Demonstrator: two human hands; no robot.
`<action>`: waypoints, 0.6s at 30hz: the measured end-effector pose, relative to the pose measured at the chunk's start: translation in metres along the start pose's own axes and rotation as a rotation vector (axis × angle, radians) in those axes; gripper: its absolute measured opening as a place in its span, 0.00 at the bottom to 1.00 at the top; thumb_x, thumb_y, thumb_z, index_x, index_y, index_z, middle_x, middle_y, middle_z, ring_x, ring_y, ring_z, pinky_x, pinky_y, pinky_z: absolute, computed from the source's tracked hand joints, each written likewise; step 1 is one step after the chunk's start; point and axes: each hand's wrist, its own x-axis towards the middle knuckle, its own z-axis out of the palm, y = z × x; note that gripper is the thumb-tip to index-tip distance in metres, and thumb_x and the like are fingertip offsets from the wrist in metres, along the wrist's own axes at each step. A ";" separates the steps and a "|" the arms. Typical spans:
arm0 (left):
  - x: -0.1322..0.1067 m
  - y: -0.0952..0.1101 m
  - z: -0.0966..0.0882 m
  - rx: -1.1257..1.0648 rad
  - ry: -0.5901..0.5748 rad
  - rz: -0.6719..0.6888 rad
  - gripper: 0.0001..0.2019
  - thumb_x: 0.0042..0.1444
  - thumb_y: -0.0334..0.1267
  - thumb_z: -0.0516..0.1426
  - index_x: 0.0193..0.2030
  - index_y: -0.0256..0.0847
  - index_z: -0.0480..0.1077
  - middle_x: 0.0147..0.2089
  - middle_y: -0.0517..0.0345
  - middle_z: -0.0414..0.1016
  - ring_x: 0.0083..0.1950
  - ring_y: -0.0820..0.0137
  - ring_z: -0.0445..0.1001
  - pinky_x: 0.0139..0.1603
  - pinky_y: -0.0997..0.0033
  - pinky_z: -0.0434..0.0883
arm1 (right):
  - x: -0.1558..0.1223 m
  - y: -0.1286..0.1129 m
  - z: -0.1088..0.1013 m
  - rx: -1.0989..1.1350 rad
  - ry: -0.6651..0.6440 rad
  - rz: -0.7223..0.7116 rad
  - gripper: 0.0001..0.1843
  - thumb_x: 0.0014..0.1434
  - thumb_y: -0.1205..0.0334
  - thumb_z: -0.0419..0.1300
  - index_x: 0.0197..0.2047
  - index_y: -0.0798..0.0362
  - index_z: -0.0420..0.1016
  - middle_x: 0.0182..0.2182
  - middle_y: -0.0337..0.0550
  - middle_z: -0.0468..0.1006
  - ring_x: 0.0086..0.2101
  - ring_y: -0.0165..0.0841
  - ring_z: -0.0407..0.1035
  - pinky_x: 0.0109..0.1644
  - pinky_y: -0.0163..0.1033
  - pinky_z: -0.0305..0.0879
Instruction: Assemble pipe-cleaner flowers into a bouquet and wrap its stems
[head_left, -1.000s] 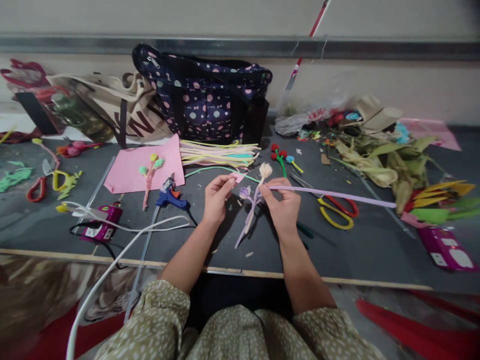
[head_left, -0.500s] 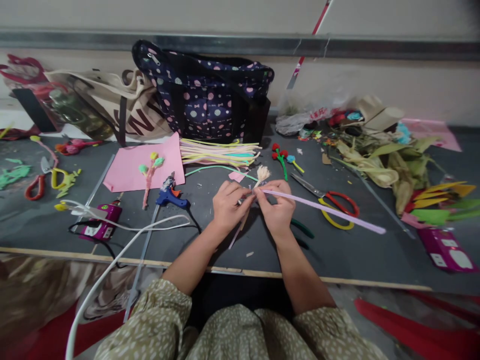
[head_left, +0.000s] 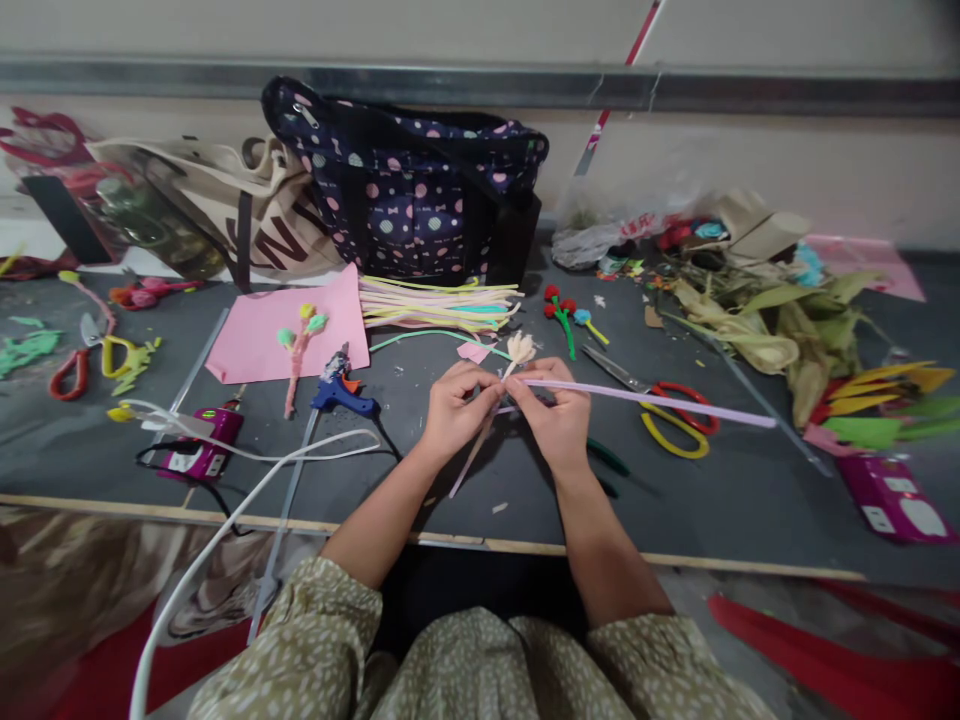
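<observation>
My left hand (head_left: 463, 405) pinches the stem of a small cream flower (head_left: 520, 348), whose frayed head sticks up above my fingertips. A lilac pipe cleaner (head_left: 675, 402) is gripped by my right hand (head_left: 553, 412), pressed against the stem just below the flower head. Its long end reaches out to the right, over the handles of a pair of scissors (head_left: 679, 418). Beneath my left hand a thin lilac end (head_left: 466, 472) slants down toward me. My fingertips meet, so the exact wrap at the stem is hidden.
Left of my hands lie a blue glue gun (head_left: 341, 388) and pink paper (head_left: 247, 335). Behind them are a bundle of pipe cleaners (head_left: 442, 303) and a dark patterned bag (head_left: 405, 200). Dried husks (head_left: 802, 340) are heaped at right. A white cable (head_left: 247, 500) crosses the table edge.
The lilac pipe cleaner's long end has swung slightly up and to the right. The flower head has tipped a little left and lower; both hands stay together at the stem.
</observation>
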 end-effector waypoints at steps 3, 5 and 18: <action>0.001 0.000 -0.001 -0.118 -0.047 -0.090 0.10 0.55 0.42 0.63 0.28 0.39 0.76 0.27 0.58 0.73 0.31 0.72 0.68 0.36 0.69 0.64 | 0.002 0.001 -0.002 0.142 -0.046 0.069 0.04 0.56 0.61 0.66 0.30 0.50 0.80 0.31 0.39 0.74 0.37 0.34 0.71 0.45 0.41 0.67; 0.001 0.000 -0.002 -0.205 -0.070 -0.142 0.10 0.54 0.43 0.64 0.28 0.39 0.77 0.28 0.58 0.72 0.31 0.72 0.68 0.36 0.69 0.64 | 0.003 0.003 -0.003 0.242 -0.080 0.112 0.04 0.55 0.61 0.67 0.30 0.50 0.80 0.31 0.39 0.74 0.36 0.33 0.71 0.44 0.40 0.67; -0.002 0.001 -0.002 -0.599 -0.206 -0.302 0.10 0.50 0.42 0.66 0.27 0.37 0.77 0.28 0.58 0.70 0.31 0.74 0.66 0.36 0.71 0.62 | 0.001 0.008 -0.004 0.561 -0.200 0.297 0.04 0.51 0.60 0.70 0.29 0.49 0.80 0.30 0.37 0.74 0.30 0.29 0.69 0.35 0.36 0.67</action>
